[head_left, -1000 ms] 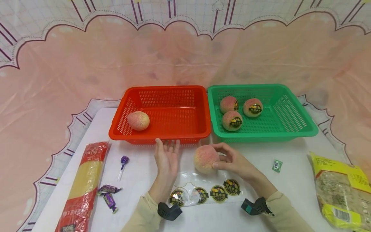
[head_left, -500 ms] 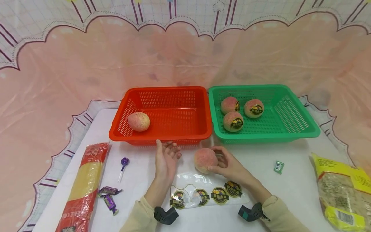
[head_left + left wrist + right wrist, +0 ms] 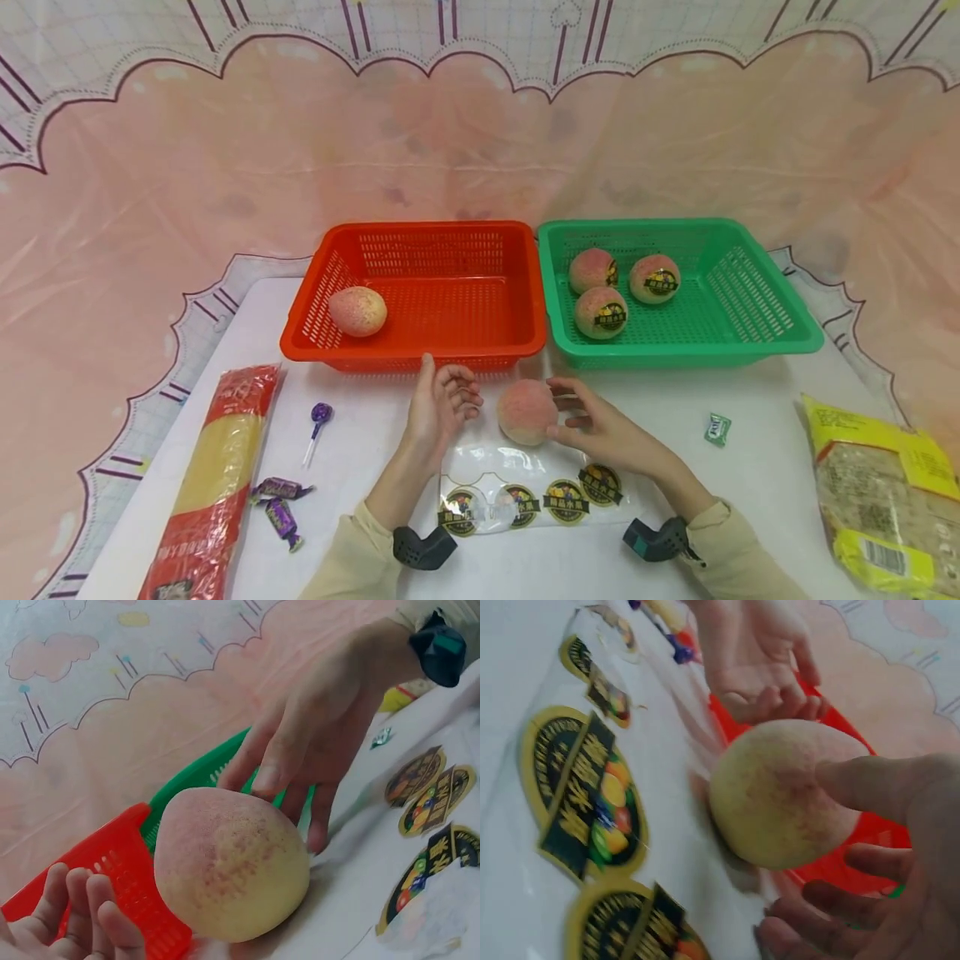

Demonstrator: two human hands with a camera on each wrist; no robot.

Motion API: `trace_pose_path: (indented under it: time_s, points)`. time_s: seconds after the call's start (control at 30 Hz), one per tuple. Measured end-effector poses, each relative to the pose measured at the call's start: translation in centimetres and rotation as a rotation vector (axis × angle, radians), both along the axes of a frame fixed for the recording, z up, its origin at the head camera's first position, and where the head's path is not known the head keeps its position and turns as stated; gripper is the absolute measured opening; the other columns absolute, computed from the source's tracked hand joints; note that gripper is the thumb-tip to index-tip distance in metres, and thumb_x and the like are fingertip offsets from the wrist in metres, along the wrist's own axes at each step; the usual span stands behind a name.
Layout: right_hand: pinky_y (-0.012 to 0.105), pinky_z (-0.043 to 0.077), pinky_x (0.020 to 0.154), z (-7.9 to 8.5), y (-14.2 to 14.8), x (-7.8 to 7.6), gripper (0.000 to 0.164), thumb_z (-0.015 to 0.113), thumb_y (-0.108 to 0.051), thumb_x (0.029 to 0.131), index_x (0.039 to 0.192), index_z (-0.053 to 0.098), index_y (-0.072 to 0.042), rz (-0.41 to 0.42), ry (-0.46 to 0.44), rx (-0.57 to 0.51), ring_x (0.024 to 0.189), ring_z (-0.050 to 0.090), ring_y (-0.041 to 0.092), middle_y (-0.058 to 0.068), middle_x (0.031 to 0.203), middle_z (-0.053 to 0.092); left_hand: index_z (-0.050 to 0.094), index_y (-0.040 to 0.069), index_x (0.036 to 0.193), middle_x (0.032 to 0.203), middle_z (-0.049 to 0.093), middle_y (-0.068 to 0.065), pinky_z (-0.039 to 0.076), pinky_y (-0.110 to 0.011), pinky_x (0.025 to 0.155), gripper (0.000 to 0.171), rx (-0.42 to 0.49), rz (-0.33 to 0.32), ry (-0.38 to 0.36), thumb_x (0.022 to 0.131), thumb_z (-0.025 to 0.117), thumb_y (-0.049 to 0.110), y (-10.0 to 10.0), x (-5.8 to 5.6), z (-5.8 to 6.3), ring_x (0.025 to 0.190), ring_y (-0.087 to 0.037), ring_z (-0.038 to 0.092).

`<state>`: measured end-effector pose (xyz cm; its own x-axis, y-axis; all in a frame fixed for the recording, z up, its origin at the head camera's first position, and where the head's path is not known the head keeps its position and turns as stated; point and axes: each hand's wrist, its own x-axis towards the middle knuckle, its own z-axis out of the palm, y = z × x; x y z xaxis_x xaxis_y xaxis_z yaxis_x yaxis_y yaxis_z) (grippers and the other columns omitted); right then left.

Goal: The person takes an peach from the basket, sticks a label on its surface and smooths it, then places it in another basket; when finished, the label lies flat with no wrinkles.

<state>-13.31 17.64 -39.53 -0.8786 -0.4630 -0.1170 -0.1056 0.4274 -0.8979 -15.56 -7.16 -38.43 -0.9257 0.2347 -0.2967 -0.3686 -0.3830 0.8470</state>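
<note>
Nearest, a clear sheet (image 3: 495, 460) bearing four round fruit stickers (image 3: 567, 502) lies on the white bench (image 3: 345, 475). To its left are a red-and-yellow packet (image 3: 213, 467) and two purple wrapped sweets (image 3: 282, 523); to its right, a yellow bag (image 3: 885, 492).

One peach (image 3: 528, 412) sits just beyond the sheet, between the hands. The right hand (image 3: 600, 425) is beside it with fingers loosely parted and not wrapped round it; the thumb is at the fruit, but contact cannot be confirmed. The left hand (image 3: 444, 408) is empty, fingers relaxed, apart from the peach.

A lollipop (image 3: 320, 414) lies left, a small green sweet (image 3: 717, 429) right. Farther back, the red basket (image 3: 450, 317) contains one peach; the green basket (image 3: 712, 308) beside it contains three, with stickers visible on them. A pink patterned cloth (image 3: 480, 142) hangs behind.
</note>
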Motion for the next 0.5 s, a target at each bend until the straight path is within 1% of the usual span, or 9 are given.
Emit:
trace_pose_path:
  time_s: [0.07, 0.13, 0.2, 0.3, 0.37, 0.43, 0.5]
  points:
    - [0.041, 0.043, 0.093, 0.4, 0.6, -0.1, 0.062, 0.060, -0.037, 0.082, 0.133, 0.029, -0.023, 0.027, 0.011, 0.026, 0.117, 0.046, 0.024, 0.003, 0.131, 0.041, 0.049, 0.009, 0.092, 0.082, 0.051, -0.001, 0.042, -0.025, 0.064, 0.051, -0.037, -0.027, 0.024, 0.092, 0.024, 0.054, -0.2, -0.2, 0.1, 0.072, -0.014, 0.051]
    - [0.039, 0.045, 0.090, 0.8, 1.2, -0.2, 0.057, 0.060, -0.036, 0.082, 0.131, 0.034, -0.022, 0.045, 0.047, 0.071, 0.113, 0.048, 0.024, 0.005, 0.127, 0.045, 0.049, 0.005, 0.093, 0.082, 0.052, -0.002, 0.043, -0.024, 0.064, 0.044, -0.080, -0.053, 0.047, 0.092, 0.034, 0.046, -0.3, -0.3, 0.2, 0.072, -0.014, 0.051]
    - [0.033, 0.048, 0.085, 1.1, 1.9, -0.2, 0.052, 0.061, -0.035, 0.082, 0.127, 0.040, -0.020, 0.063, 0.096, 0.130, 0.106, 0.051, 0.021, 0.005, 0.122, 0.048, 0.050, 0.002, 0.094, 0.082, 0.052, -0.003, 0.043, -0.024, 0.064, 0.037, -0.125, -0.075, 0.071, 0.092, 0.041, 0.039, -0.4, -0.3, 0.3, 0.072, -0.015, 0.052]
    - [0.024, 0.049, 0.074, 1.7, 2.9, -0.2, 0.043, 0.063, -0.033, 0.081, 0.117, 0.048, -0.015, 0.118, 0.151, 0.226, 0.090, 0.053, 0.014, 0.004, 0.110, 0.053, 0.050, 0.001, 0.095, 0.084, 0.053, -0.004, 0.044, -0.025, 0.065, 0.033, -0.179, -0.107, 0.102, 0.092, 0.044, 0.034, -0.5, -0.3, 0.5, 0.073, -0.015, 0.053]
    - [0.021, 0.047, 0.068, 2.0, 3.4, -0.1, 0.038, 0.065, -0.032, 0.079, 0.111, 0.051, -0.015, 0.175, 0.144, 0.299, 0.080, 0.052, 0.011, 0.002, 0.100, 0.054, 0.051, 0.003, 0.093, 0.085, 0.053, -0.004, 0.044, -0.026, 0.067, 0.030, -0.206, -0.125, 0.114, 0.092, 0.045, 0.032, -0.5, -0.3, 0.6, 0.075, -0.016, 0.054]
    - [0.019, 0.043, 0.062, 2.3, 3.8, 0.3, 0.035, 0.068, -0.031, 0.076, 0.105, 0.052, -0.018, 0.227, 0.108, 0.375, 0.073, 0.049, 0.009, 0.000, 0.091, 0.052, 0.052, 0.004, 0.092, 0.086, 0.053, -0.004, 0.045, -0.028, 0.068, 0.028, -0.231, -0.144, 0.124, 0.091, 0.045, 0.031, -0.5, -0.2, 0.7, 0.077, -0.016, 0.054]
    - [0.019, 0.040, 0.059, 2.5, 4.0, 0.7, 0.035, 0.071, -0.029, 0.072, 0.101, 0.052, -0.021, 0.255, 0.069, 0.443, 0.069, 0.047, 0.008, -0.001, 0.084, 0.049, 0.052, 0.005, 0.091, 0.086, 0.054, -0.004, 0.045, -0.028, 0.070, 0.028, -0.256, -0.166, 0.140, 0.091, 0.047, 0.032, -0.5, -0.2, 0.7, 0.078, -0.017, 0.054]
